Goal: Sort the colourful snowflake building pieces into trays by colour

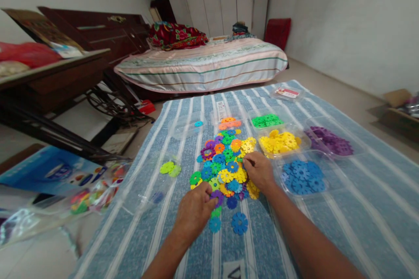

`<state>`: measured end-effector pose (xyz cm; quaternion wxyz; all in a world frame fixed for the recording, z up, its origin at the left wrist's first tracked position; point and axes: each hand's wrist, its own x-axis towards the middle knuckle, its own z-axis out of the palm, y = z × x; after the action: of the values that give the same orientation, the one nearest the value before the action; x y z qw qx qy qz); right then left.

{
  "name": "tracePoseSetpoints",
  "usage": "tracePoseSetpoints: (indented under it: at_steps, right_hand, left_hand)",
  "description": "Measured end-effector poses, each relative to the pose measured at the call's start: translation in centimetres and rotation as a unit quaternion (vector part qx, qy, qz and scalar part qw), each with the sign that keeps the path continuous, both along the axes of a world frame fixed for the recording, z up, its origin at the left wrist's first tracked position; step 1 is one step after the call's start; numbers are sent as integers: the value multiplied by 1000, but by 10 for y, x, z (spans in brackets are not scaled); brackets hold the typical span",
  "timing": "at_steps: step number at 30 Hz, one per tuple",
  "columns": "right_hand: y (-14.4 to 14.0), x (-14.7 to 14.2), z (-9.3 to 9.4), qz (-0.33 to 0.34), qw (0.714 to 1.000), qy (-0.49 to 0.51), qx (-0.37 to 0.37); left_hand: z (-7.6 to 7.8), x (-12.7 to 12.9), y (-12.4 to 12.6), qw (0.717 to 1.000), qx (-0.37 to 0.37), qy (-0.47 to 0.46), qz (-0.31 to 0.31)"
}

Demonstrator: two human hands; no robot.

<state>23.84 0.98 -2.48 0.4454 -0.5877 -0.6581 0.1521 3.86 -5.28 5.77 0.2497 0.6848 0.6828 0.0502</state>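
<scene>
I judged the pile of plastic discs [225, 163] light, stiff and rim-grippable (notched edges); left hand [194, 213] pinched a purple disc [217, 196] at the pile's near edge, right hand [260, 170] curled narrow atop it.

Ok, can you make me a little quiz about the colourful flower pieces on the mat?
1. True or false: the blue pieces sit in the tray nearest the right hand.
2. Which colour fills the tray behind the blue one? A) red B) yellow C) pink
3. What does the left hand touch?

Key: 1. true. 2. B. 3. The near edge of the mixed pile, at a purple piece.
</scene>
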Motion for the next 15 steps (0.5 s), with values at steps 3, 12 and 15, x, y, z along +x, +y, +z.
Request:
tracePoseSetpoints:
  at_steps: [3, 12, 15]
  right_hand:
    - [1, -1, 1, -1, 1000, 6, 6]
    - [3, -4, 2, -14, 1000, -4, 13]
    - [5, -6, -1, -11, 1000, -7, 15]
  left_hand:
    - [0, -6, 2, 994, -23, -103, 19]
    - [30, 12, 29, 966, -74, -245, 28]
    - [45, 59, 49, 961, -44, -274, -18]
